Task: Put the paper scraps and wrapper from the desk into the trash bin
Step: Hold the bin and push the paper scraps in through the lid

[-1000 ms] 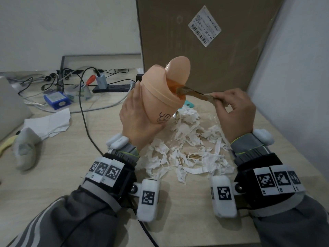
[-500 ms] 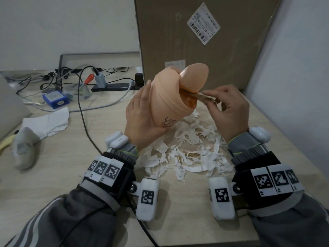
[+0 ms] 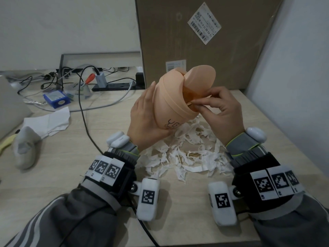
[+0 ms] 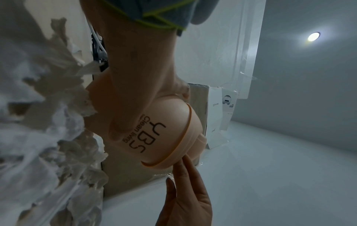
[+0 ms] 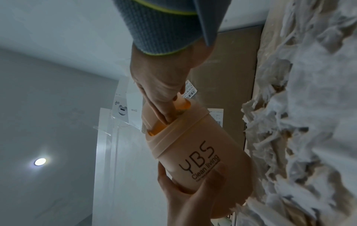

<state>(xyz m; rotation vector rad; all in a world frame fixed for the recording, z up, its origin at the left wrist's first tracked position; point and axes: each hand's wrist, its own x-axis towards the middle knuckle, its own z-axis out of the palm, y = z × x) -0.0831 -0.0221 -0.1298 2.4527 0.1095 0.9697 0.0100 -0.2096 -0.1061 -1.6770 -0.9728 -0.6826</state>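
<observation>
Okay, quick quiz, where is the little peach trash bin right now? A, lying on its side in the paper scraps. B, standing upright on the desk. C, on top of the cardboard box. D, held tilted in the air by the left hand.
D: the left hand grips the trash bin tilted above the paper scraps, while the right hand has its fingers at the bin's opening.

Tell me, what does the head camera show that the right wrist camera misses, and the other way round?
Only the head view shows the desk with cables, a blue box, a white tissue, and both wrist rigs. Only the right wrist view shows a ceiling light and the right hand's fingers reaching into the bin's mouth. Both show the peach trash bin held tilted by the left hand, the right hand at its opening, the paper scraps and the cardboard box.
</observation>
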